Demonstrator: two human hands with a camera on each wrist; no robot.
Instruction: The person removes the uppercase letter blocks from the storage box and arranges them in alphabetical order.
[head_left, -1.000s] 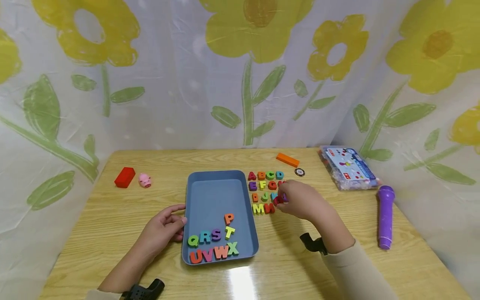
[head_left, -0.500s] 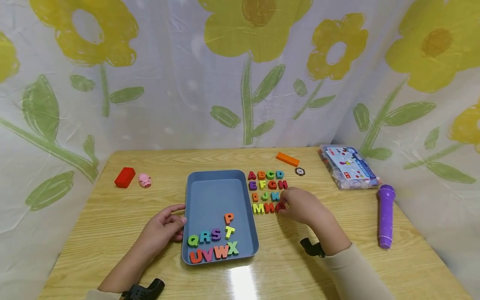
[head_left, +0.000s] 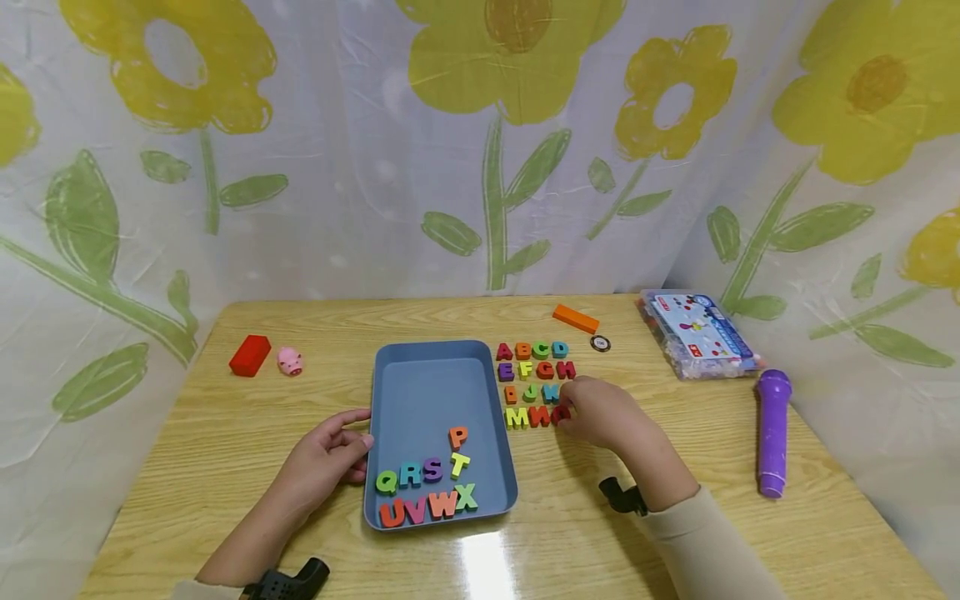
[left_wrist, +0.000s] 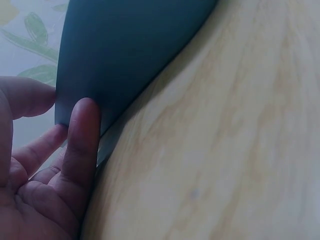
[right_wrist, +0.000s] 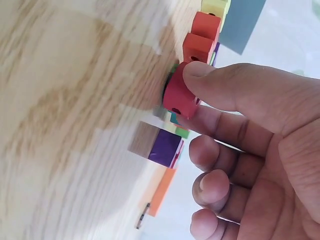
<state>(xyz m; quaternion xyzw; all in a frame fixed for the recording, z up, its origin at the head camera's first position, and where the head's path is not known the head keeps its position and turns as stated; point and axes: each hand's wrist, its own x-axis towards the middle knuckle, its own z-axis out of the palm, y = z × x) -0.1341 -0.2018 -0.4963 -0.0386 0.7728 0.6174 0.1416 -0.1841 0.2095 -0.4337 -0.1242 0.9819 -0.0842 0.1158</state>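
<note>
My right hand [head_left: 600, 411] pinches a red letter O [right_wrist: 181, 92] between thumb and forefinger at the right end of the lowest letter row. Beside the O stand a red N [head_left: 539, 417] and a yellow M [head_left: 517, 418]. A purple letter block [right_wrist: 165, 148] shows past the fingers in the right wrist view; the hand hides it in the head view. With loosely extended fingers, my left hand [head_left: 327, 450] touches the left wall of a blue-grey tray [head_left: 372, 375]. Inside the tray lie letters P [head_left: 458, 437], T [head_left: 459, 465], Q [head_left: 386, 482] and several others.
Rows of letters, from A [head_left: 504, 352] onward, stand right of the tray. Behind them lie an orange block [head_left: 575, 319] and a round chip [head_left: 600, 343]. A plastic box [head_left: 697, 333] and purple microphone [head_left: 772, 433] are at right; a red block [head_left: 250, 355] and pink pig [head_left: 289, 361] at left.
My right hand has lowered the O toward the front, into line beside the N, and has stayed there over the last half second. My left hand and the tray keep their place.
</note>
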